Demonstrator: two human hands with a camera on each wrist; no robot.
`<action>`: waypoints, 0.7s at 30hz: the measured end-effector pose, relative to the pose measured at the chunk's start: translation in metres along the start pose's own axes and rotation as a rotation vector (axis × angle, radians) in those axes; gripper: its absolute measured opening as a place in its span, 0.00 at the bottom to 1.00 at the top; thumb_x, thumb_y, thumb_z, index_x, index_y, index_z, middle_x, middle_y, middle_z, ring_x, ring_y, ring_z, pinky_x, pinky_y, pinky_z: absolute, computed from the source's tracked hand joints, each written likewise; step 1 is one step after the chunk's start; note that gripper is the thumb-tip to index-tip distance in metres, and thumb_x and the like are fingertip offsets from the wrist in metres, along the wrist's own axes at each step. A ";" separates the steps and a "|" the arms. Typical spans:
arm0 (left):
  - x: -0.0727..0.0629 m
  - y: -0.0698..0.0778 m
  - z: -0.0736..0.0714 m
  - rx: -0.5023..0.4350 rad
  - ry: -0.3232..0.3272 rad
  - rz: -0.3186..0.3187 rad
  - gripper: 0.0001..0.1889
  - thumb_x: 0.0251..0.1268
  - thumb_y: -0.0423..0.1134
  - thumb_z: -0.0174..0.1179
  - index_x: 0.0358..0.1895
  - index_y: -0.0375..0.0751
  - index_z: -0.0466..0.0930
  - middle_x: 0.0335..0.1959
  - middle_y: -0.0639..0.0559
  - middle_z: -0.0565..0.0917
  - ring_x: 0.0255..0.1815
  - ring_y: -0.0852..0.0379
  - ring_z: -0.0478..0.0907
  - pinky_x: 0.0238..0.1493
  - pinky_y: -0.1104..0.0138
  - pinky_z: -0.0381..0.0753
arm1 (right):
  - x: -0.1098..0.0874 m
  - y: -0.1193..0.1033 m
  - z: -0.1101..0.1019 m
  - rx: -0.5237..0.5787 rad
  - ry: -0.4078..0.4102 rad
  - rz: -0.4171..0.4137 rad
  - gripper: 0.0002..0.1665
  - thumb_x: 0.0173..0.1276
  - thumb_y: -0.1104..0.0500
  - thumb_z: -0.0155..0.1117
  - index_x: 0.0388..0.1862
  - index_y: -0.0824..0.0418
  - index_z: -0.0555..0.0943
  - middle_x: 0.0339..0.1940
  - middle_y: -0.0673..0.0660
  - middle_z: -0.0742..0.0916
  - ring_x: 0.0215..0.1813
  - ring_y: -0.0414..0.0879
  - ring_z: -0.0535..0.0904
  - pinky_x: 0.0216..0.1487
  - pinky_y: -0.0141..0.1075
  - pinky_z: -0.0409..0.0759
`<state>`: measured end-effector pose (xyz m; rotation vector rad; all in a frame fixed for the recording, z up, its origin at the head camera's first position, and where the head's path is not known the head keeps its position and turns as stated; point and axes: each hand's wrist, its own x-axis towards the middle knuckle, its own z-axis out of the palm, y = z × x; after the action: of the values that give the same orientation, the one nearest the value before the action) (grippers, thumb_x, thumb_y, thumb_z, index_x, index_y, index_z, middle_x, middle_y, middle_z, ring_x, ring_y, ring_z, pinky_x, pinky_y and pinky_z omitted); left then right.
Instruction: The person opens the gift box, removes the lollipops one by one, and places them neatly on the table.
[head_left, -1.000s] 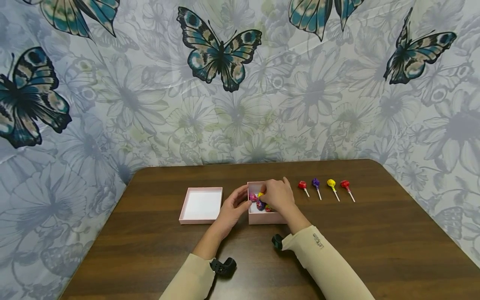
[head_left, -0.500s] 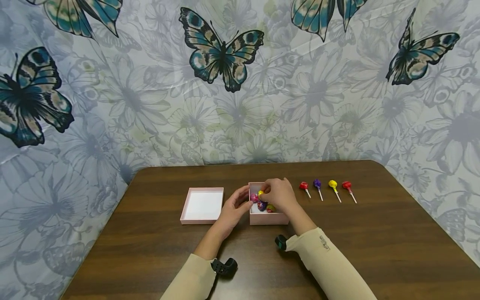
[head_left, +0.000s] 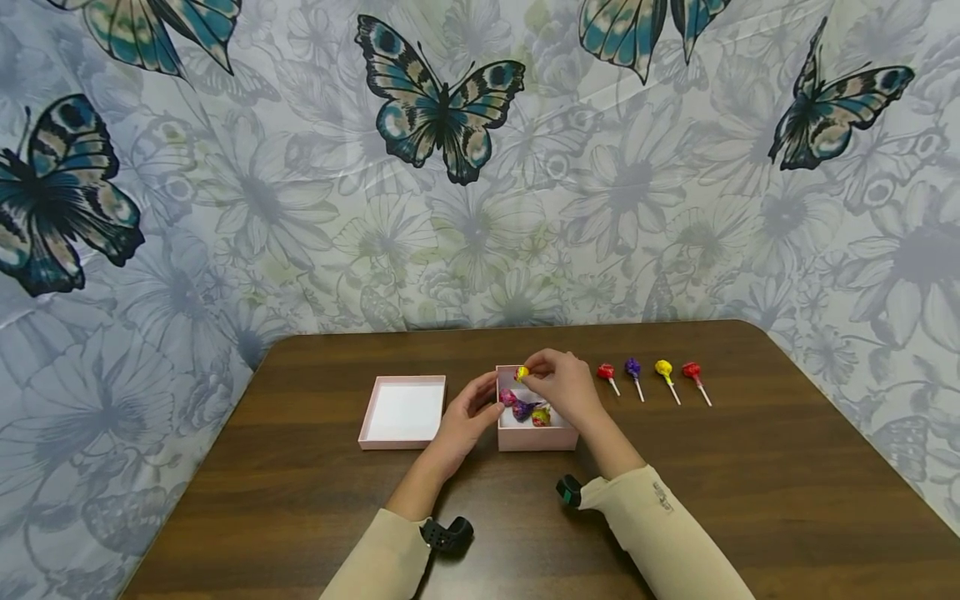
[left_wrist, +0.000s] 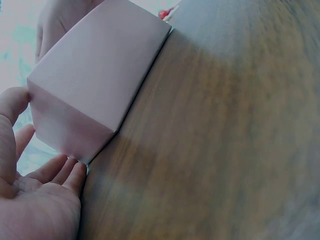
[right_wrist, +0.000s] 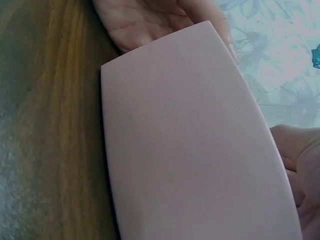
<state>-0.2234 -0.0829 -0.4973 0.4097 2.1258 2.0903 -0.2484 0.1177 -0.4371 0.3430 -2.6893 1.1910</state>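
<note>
In the head view, an open pink box (head_left: 536, 440) with a white inside stands between the hands. My right hand (head_left: 567, 390) pinches a yellow lollipop (head_left: 522, 373) over the far part of the box; its stick is hidden by the fingers. Inside lie a pink lollipop (head_left: 507, 397), a purple lollipop (head_left: 523, 410) and a yellow-and-red lollipop (head_left: 541, 417). My left hand (head_left: 467, 421) rests at the box's left side. The left wrist view shows its thumb and fingertips (left_wrist: 75, 172) against the box's end wall, fingers loosely extended.
Left of the box lies the pink lid (head_left: 402, 412), white inside up. To the right, a row holds a red lollipop (head_left: 605, 372), a purple lollipop (head_left: 633, 367), a yellow lollipop (head_left: 663, 367) and another red lollipop (head_left: 692, 369) on the brown table (head_left: 750, 500). A butterfly-print wall stands behind.
My right hand has risen toward the back of the box, lifting the yellow lollipop from among the others. My left hand has stayed at the box's side.
</note>
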 end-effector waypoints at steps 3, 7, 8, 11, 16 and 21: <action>0.000 0.000 0.000 0.004 0.003 0.002 0.28 0.73 0.38 0.59 0.74 0.51 0.65 0.75 0.45 0.68 0.78 0.44 0.62 0.78 0.47 0.61 | -0.002 -0.001 -0.001 0.029 0.018 0.011 0.10 0.63 0.57 0.74 0.42 0.56 0.85 0.39 0.52 0.91 0.44 0.49 0.86 0.61 0.51 0.79; 0.000 -0.001 0.000 0.002 0.001 0.001 0.28 0.73 0.38 0.59 0.74 0.51 0.65 0.75 0.45 0.68 0.78 0.44 0.62 0.78 0.47 0.60 | -0.004 -0.002 -0.002 0.057 0.073 0.008 0.12 0.62 0.57 0.74 0.44 0.55 0.85 0.40 0.53 0.91 0.45 0.48 0.86 0.50 0.47 0.84; 0.000 -0.001 0.000 0.002 0.001 0.001 0.28 0.73 0.38 0.59 0.74 0.51 0.65 0.75 0.45 0.68 0.78 0.44 0.62 0.78 0.47 0.60 | -0.005 -0.002 -0.002 0.071 0.088 0.003 0.12 0.62 0.57 0.74 0.45 0.55 0.85 0.41 0.54 0.91 0.45 0.49 0.86 0.50 0.47 0.84; 0.001 -0.002 0.000 0.001 0.001 0.001 0.28 0.73 0.38 0.59 0.74 0.50 0.65 0.75 0.45 0.68 0.77 0.43 0.63 0.78 0.47 0.61 | -0.005 -0.003 -0.003 0.108 0.128 -0.002 0.14 0.63 0.57 0.74 0.47 0.56 0.85 0.43 0.55 0.91 0.46 0.49 0.87 0.51 0.47 0.84; 0.001 -0.001 0.000 0.004 -0.002 -0.004 0.29 0.73 0.38 0.58 0.75 0.47 0.64 0.75 0.43 0.67 0.77 0.43 0.63 0.77 0.47 0.62 | -0.007 -0.007 -0.007 0.149 0.166 0.001 0.15 0.64 0.57 0.72 0.49 0.57 0.85 0.45 0.55 0.91 0.48 0.49 0.86 0.52 0.48 0.84; 0.000 0.002 0.001 0.010 -0.008 0.002 0.29 0.74 0.38 0.57 0.75 0.44 0.62 0.75 0.42 0.67 0.77 0.42 0.62 0.76 0.47 0.63 | -0.009 -0.010 -0.012 0.213 0.196 -0.007 0.15 0.65 0.58 0.72 0.50 0.58 0.84 0.45 0.56 0.90 0.48 0.49 0.85 0.57 0.50 0.83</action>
<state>-0.2233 -0.0820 -0.4956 0.4208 2.1329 2.0762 -0.2360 0.1210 -0.4243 0.2503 -2.4010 1.4323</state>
